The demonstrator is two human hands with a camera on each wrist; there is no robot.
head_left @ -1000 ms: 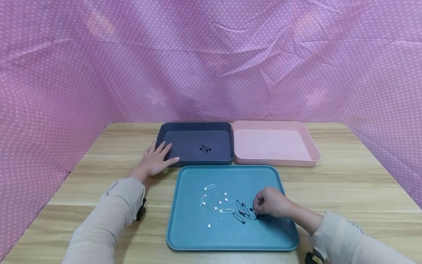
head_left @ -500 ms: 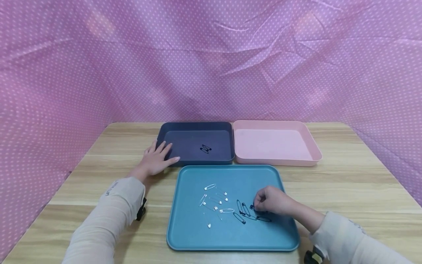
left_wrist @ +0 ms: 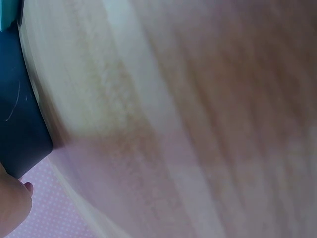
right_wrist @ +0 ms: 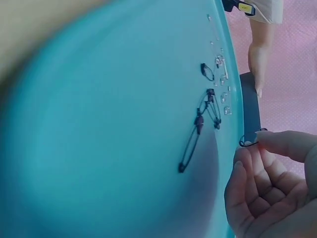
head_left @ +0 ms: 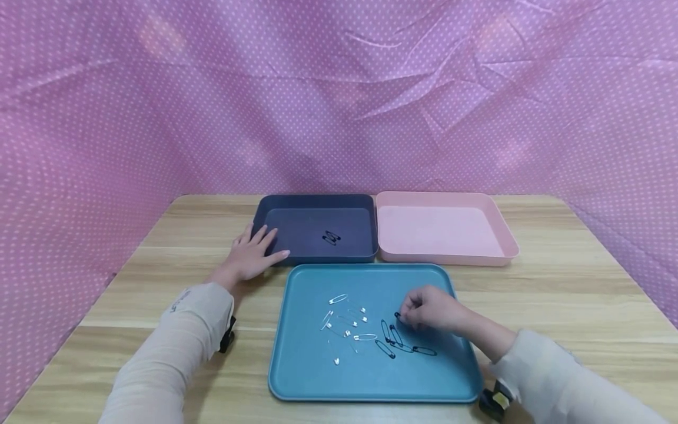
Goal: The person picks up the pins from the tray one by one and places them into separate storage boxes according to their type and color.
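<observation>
My right hand [head_left: 431,307] is over the right half of the teal tray [head_left: 328,383]. Between thumb and fingers it pinches a black safety pin [right_wrist: 250,144], clear of the tray floor. Several black safety pins [head_left: 392,355] lie bunched just below that hand, and silver safety pins [head_left: 365,337] are scattered to their left. With fingers spread and straight, my left hand [head_left: 246,259] rests on the near left edge of the navy tray [head_left: 296,229]. Inside the navy tray is a small group of black safety pins [head_left: 331,238].
A pink tray [head_left: 434,227] stands right of the navy one, side by side behind the teal tray. All three are on a wooden table [head_left: 556,294]. A pink dotted cloth [head_left: 339,106] hangs round the back and sides.
My right hand has risen from the black pins and shifted slightly back and left, with one black safety pin in its pinch. The left hand stays in place.
</observation>
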